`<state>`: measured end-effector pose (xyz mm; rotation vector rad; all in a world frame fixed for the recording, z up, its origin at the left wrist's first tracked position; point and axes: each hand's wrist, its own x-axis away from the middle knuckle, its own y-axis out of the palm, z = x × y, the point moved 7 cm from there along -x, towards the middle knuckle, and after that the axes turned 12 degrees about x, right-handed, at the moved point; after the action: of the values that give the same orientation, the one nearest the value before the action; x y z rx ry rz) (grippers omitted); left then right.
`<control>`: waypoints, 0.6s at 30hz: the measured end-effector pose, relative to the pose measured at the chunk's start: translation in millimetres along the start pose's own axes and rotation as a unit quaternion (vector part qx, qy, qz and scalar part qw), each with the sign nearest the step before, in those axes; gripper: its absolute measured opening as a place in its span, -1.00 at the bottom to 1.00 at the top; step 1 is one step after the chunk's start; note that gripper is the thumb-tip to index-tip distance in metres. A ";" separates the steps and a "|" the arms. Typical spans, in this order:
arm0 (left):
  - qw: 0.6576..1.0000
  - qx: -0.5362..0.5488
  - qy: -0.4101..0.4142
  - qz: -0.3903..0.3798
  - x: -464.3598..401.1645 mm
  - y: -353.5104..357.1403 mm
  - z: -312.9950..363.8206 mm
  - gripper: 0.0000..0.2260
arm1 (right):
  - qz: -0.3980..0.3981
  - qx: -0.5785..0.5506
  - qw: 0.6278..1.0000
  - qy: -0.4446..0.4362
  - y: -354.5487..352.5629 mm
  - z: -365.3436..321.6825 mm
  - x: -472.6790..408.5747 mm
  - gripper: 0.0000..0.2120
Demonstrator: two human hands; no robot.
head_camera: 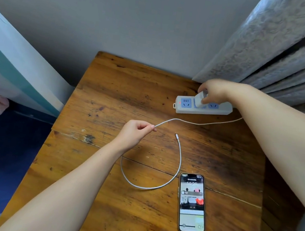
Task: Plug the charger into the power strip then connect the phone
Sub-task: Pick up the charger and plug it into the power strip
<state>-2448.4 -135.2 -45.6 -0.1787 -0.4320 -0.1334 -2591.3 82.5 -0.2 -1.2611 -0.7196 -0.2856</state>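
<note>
A white power strip [221,111] with blue sockets lies at the far right of the wooden table [122,93]. My right hand [218,93] grips the white charger [199,99], which sits tilted at the strip's middle socket. My left hand [136,132] pinches the white cable [178,165] in the middle of the table. The cable loops down toward the phone, and its free plug end [176,136] lies on the wood. The phone [192,204] lies face up with its screen lit, near the front right.
A grey wall stands behind the table. Patterned curtains [286,54] hang at the right, close to the strip. A dark blue floor [2,156] and a white and teal bed edge [20,75] are on the left.
</note>
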 end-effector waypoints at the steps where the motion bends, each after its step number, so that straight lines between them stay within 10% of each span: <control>1: 1.000 0.001 0.000 0.004 -0.3 -0.6 0.0 -0.81 | -0.001 0.016 1.000 -0.003 -0.7 -3.2 -1.6 -0.51; 18: 0.999 0.012 -0.006 0.041 -1.3 -13.7 -4.5 -0.83 | -0.042 0.085 0.995 0.006 4.9 -26.9 -13.5 -0.52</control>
<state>-2450.0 -149.3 -48.2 -0.1735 -0.4370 -0.0473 -2589.6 56.3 -15.9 -1.0684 -0.7721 -0.2935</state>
